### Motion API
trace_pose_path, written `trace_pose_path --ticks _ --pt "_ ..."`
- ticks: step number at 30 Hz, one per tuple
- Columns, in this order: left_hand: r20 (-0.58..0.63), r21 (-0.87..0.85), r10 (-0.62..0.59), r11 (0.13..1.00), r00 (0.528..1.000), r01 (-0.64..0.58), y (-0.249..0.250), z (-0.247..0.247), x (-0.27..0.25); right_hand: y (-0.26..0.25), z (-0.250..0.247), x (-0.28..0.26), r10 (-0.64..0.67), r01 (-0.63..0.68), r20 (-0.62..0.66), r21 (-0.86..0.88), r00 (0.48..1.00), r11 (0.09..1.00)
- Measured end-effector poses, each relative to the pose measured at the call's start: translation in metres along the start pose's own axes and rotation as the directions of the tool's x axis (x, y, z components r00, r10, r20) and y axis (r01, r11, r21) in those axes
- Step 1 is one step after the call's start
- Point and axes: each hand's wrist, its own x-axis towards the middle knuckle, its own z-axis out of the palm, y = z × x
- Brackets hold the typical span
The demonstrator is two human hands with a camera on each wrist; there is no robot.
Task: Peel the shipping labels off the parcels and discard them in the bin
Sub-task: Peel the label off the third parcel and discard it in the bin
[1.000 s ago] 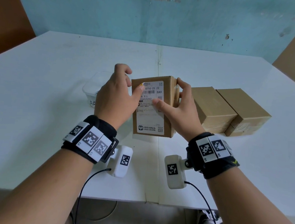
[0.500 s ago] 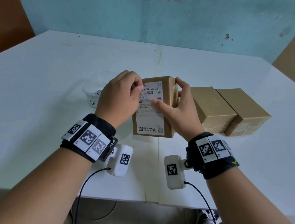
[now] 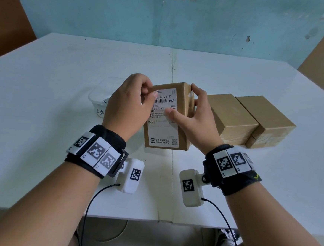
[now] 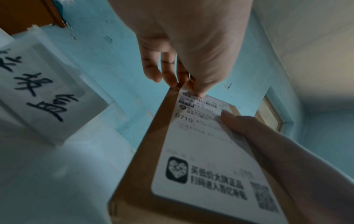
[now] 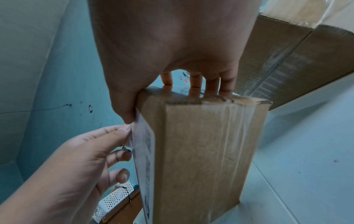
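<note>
Between both hands, left hand (image 3: 128, 104) pinches label (image 3: 164, 121) corner.

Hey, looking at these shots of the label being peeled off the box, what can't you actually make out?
- Inside of the bin: head view, the left hand covers most of it.
- Small print on the shipping label: blurred in the left wrist view, tiny in the head view.
- How far the label has lifted: seen edge-on in the right wrist view.
- Labels on the two other boxes: none on the faces shown; the rest are hidden.
</note>
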Motion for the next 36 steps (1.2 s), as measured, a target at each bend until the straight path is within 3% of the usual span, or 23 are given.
trace_pose_path --ticks 16,27,36 --pt "0.066 0.024 0.113 0.993 0.991 -0.115 -0.0013 -0.0001 0.0015 -0.0017 0.0002 0.0007 -0.018 0.017 -0.004 -0.024 1.000 1.000" --pt "-0.073 0.082 0.096 0.993 0.993 -0.090 -0.0005 0.0042 -0.0020 0.0019 0.0019 0.0012 0.014 -0.014 -0.011 -0.007 1.000 1.000" --pt "-0.132 0.107 0.184 0.980 0.974 -0.170 -0.0017 0.0014 -0.0024 -0.0001 0.0020 -0.0002 0.022 -0.022 -0.022 -0.004 1.000 1.000"
